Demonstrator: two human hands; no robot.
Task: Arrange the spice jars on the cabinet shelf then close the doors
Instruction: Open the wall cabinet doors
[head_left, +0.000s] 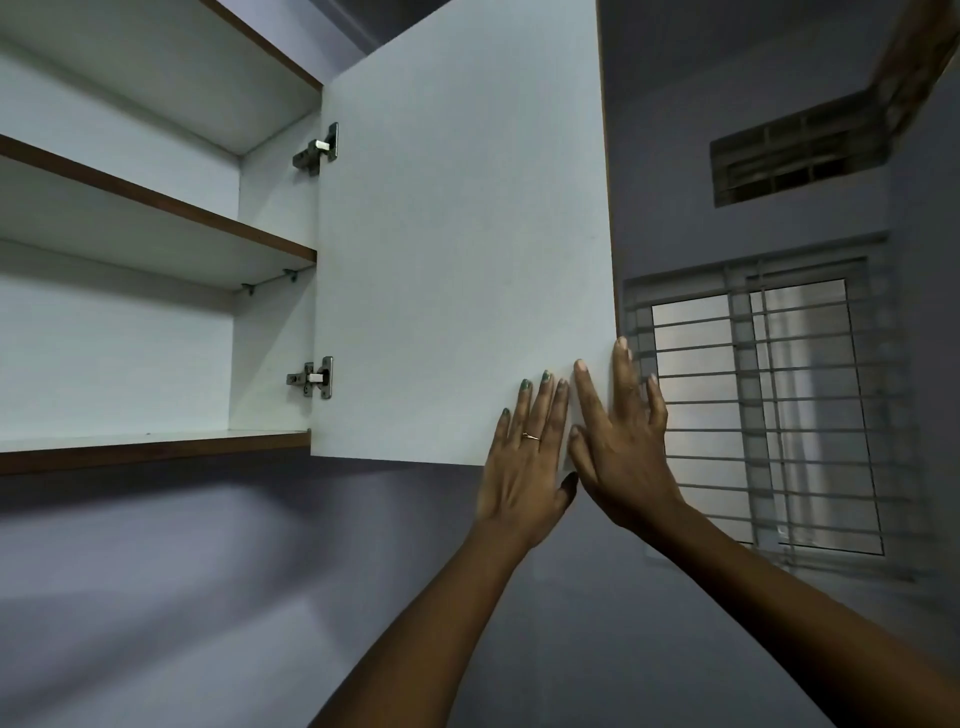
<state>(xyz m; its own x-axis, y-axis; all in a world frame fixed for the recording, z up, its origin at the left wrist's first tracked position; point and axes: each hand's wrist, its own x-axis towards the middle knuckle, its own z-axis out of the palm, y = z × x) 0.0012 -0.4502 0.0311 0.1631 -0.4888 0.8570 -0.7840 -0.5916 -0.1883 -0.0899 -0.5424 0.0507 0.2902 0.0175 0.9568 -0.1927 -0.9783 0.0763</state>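
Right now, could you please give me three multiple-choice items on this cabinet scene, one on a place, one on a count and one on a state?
1. Where on the cabinet door do the left hand and the right hand lie?
A. Its lower free corner
B. Its top edge
C. Beside the hinges

2. How many metal hinges show on the door?
A. One
B. Two
C. Four

3. What state is the door in?
A. Fully shut
B. Taken off
C. Swung open

Answers:
1. A, since both hands lie flat at the bottom corner, away from the hinges.
2. B, an upper hinge and a lower hinge.
3. C, since the door's inner face and the shelf inside both show.
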